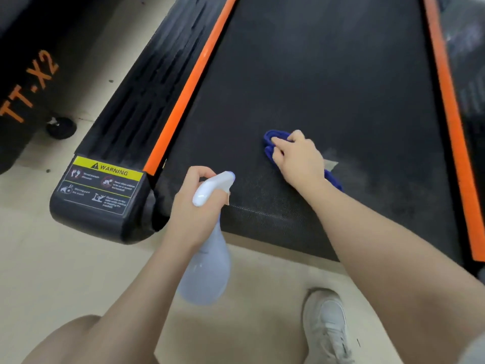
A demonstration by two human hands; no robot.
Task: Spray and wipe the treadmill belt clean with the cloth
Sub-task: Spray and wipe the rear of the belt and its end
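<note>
cloth (273, 145): mostly under right hand (296, 156) | warning label (102, 183): small print unreadable

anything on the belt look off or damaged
One odd spot: a pale grey patch on the treadmill belt, just right of the right hand pressing the blue cloth. It could be spray residue, tape or wear; I cannot tell which.
</note>
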